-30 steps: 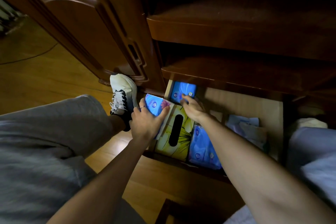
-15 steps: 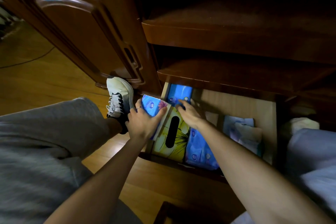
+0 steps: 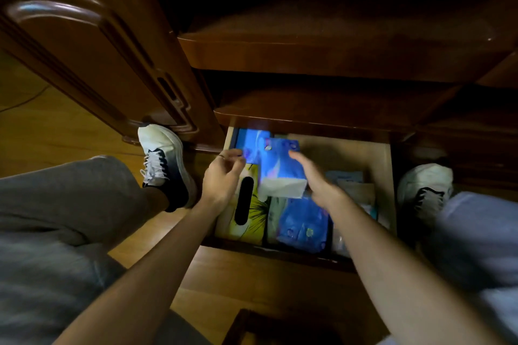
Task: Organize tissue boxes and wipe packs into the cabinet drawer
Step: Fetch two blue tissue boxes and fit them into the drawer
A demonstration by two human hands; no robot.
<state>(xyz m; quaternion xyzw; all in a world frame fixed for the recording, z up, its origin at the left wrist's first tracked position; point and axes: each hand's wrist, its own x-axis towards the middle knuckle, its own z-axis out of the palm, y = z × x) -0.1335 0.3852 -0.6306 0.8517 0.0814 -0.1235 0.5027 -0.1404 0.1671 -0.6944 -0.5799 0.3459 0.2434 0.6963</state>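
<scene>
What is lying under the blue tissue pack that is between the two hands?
Under the blue tissue pack lie part of the yellow tissue box and another blue pack in the drawer. What lies directly beneath it is covered.

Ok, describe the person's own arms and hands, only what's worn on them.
Both forearms are bare, with no sleeves, watch or gloves in view. The left hand has a thin ring on one finger. The right hand shows no jewellery, though it is motion-blurred.

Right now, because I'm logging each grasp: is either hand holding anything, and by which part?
The right hand holds the blue tissue pack by its right side, above the drawer. The left hand seems to hold nothing.
</scene>
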